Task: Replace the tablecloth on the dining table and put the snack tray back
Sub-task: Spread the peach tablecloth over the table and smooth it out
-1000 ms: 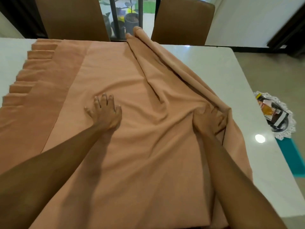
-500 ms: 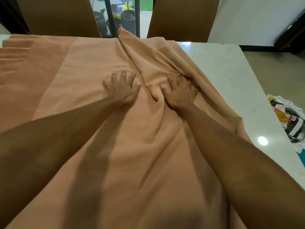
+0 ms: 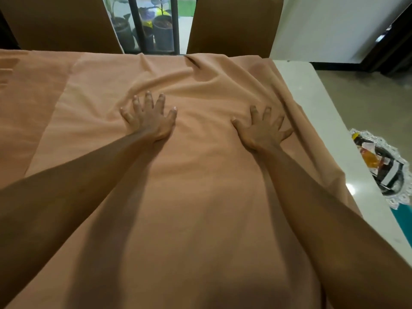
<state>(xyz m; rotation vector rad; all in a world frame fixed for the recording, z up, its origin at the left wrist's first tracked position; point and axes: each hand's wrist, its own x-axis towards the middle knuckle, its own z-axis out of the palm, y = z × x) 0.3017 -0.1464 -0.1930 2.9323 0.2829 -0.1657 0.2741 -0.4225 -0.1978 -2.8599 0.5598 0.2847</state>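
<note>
Plain terracotta-orange fabric tablecloth: spread over most of the white glossy table, reaching the far edge and running out of view at the left. A darker doubled band lies along its left part. Soft wrinkles gather in the far middle, and a long diagonal fold runs down its right side, where the cloth edge lies on the tabletop and leaves a bare white strip of table to the right.

Left hand: palm down, fingers spread wide, pressed flat on the cloth near the middle of the table; it grips nothing.

Right hand: palm down, fingers splayed, flat on the cloth just inside the diagonal fold; likewise holding nothing. The two hands lie apart, side by side, both bare forearms stretched across the cloth.

Dark oval snack tray with a white lace-patterned rim: off the table, beyond its right edge and lower down, holding orange and dark wrapped packets. What it rests on cannot be told; a teal surface shows just beneath it.

Two brown upholstered chair backs: upright behind the far edge of the table. Between them, a barred glass door with dark potted plants outside.
</note>
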